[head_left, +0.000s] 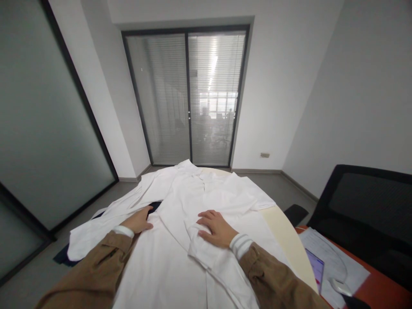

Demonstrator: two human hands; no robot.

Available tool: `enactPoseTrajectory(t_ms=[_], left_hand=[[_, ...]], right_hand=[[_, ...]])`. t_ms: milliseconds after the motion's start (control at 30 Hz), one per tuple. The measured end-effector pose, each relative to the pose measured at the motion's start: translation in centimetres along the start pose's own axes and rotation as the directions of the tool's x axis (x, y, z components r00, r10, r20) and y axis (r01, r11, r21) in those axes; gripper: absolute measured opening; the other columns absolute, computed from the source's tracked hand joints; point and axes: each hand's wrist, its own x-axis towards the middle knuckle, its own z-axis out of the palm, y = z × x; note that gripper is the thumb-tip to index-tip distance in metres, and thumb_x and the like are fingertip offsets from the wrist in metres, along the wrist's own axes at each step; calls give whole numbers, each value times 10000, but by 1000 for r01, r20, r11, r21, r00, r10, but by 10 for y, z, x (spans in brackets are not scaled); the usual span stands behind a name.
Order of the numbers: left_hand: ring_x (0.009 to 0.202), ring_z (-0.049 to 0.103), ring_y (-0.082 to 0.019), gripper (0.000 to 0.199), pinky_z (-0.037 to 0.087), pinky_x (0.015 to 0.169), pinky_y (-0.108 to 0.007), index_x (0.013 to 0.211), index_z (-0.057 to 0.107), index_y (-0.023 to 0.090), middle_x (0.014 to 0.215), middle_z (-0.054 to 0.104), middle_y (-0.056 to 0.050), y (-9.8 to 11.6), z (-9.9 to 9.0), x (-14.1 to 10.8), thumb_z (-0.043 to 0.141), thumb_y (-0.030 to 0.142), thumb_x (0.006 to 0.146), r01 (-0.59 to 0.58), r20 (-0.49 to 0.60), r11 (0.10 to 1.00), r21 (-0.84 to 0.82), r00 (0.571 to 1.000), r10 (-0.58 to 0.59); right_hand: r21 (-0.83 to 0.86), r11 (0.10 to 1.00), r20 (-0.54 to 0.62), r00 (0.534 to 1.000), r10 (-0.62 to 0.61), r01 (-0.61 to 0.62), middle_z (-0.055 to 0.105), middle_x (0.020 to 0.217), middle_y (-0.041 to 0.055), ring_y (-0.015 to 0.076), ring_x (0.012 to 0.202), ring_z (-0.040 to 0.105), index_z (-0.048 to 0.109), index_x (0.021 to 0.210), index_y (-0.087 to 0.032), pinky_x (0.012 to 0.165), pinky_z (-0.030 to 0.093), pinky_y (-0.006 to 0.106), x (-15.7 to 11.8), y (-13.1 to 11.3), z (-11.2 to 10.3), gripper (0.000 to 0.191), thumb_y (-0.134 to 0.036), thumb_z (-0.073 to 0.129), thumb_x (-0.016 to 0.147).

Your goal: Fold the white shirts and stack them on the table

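Note:
A white shirt lies spread over the table, its buttoned neck opening toward the far side. One white sleeve is folded in across the body. My right hand rests on that sleeve, fingers spread and palm down. At the shirt's left edge is my left hand, its thumb apart from the fingers, touching the cloth. Its fingertips are beside a dark cloth that shows in a gap. More white fabric drapes to the left, over dark cloth at the table's side.
The pale round table's rim shows on the right. Beyond it stand a black mesh chair and an orange surface bearing papers, a screen device and a small white object with a cable. Glass doors with blinds are behind.

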Motion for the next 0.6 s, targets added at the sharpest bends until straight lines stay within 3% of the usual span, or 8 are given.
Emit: enactPoseTrajectory(t_ms=[100,167,300,467,600], left_hand=[[1201,589,-336,802,450,1000,-385,1359,498,120,1333,601,-181,10,-6,-3,685,183,582,37,31,992,125,999,-41],[1146,616,-349,756,472,936,-411,1345,501,149,1297,615,-185,24,-12,-5,685,198,613,73,-11,976,206,997,-73],[997,670,-319,410,488,814,-394,1177,580,180,1115,683,-153,60,-18,-3,583,295,783,44,-45,960,276,998,-33],[1023,654,-325,325,476,821,-401,1102,624,137,1105,678,-189,92,-2,4,471,342,901,66,-47,947,314,997,-54],[1062,619,-373,355,463,818,-443,1112,639,81,1179,618,-257,102,17,2,509,306,871,116,-66,929,353,993,-98]], right_hand=[[21,999,-16,999,-47,48,619,1220,100,269,1148,496,646,1052,-211,989,366,448,1,-3,-1,405,-540,657,816],[38,998,-20,998,-58,59,655,1055,89,246,1038,539,637,927,-191,928,395,405,2,-3,1,368,-534,671,801],[101,995,5,1000,-2,1,633,788,42,187,797,567,607,787,-179,808,422,329,3,1,7,351,-522,596,860],[221,975,6,999,33,-34,621,730,4,145,694,549,603,819,-180,685,402,251,1,1,7,305,-452,509,921],[221,968,39,993,115,-121,525,587,-45,119,553,462,615,888,-186,588,347,232,-2,-4,1,320,-483,499,921]])
